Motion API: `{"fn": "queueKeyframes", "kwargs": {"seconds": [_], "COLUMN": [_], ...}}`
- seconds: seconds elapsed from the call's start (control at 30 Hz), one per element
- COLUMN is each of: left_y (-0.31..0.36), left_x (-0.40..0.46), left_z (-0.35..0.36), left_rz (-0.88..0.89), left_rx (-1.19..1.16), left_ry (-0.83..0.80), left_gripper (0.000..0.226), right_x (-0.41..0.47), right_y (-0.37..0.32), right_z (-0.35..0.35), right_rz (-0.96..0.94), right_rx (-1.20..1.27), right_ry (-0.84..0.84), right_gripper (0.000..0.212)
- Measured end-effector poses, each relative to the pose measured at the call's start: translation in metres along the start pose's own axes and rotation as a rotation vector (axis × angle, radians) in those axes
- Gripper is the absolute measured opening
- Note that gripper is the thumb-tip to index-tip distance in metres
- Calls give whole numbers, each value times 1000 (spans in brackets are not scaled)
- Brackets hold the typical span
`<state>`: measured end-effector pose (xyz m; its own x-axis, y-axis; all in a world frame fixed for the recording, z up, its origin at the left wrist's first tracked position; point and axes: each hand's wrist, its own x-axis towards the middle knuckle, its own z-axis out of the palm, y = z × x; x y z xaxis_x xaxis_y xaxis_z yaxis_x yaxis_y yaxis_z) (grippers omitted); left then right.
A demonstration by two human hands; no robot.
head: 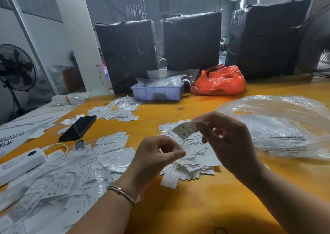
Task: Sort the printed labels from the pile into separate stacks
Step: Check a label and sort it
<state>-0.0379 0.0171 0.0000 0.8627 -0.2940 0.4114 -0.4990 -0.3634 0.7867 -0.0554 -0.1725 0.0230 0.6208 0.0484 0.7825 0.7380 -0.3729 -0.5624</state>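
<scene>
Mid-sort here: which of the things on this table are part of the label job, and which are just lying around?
Job: XL label pinched in the right hand; left hand; centre pile; sorted stacks at left and far left.

Lying about: phone, power strip, purple tray, red bag, clear bags.

The right hand (226, 135) pinches a label (184, 130) marked XL above a pile (192, 158) of labels at the middle of the table (196, 207). The left hand (157, 155) hovers just beside it, fingers curled, holding nothing; a bracelet (121, 192) circles its wrist. More labels (67, 176) spread toward the left edge, beside a phone (78, 128) and a white power strip (21, 164). A clear bag (285, 126) lies near the right edge. By the far edge sit a tray (157, 92) and a red bag (219, 81).
</scene>
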Motion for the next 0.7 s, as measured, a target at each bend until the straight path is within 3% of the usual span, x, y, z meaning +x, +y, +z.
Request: {"fn": "queueKeyframes", "kwargs": {"seconds": [0.23,0.7], "left_y": [-2,-1], "left_x": [0,0], "left_z": [-1,-1], "left_rz": [-4,19], "left_rx": [3,3], "left_ry": [0,-27], "left_gripper": [4,12], "right_x": [-2,-3], "right_y": [3,-3], "right_z": [1,-1], "right_rz": [-23,-17], "right_rx": [-41,-5], "right_ry": [-65,23], "right_gripper": [9,11]}}
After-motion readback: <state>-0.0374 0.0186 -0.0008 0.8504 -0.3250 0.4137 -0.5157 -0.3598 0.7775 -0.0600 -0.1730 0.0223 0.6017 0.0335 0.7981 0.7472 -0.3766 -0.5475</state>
